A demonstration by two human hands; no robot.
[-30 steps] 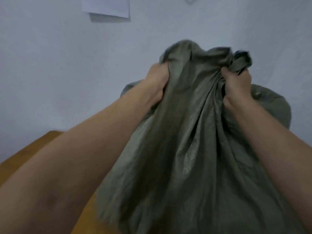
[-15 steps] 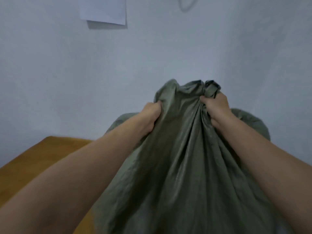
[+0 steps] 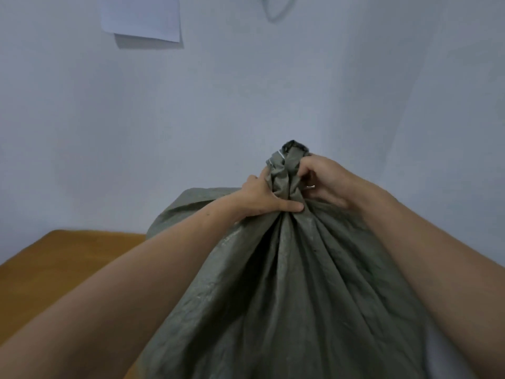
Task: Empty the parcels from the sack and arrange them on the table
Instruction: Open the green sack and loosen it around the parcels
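Two bare forearms, entering from the lower corners and reaching forward.
Sack (image 3: pixel 287 291): grey-green woven fabric, creased, filling the lower centre; its body fans out below a bunched neck and stands on the table (image 3: pixel 54 269), an orange-brown wooden top visible at lower left.
Left hand (image 3: pixel 262 196): grip clenched on the gathered neck, thumb laid across the folds.
Right hand (image 3: pixel 325 179): grip clenched on the same neck from the opposite side, touching the fabric.
Parcels: hidden.
Wall (image 3: pixel 246 91): pale.
Paper sheet (image 3: pixel 140 16): white, fixed to it at upper left.
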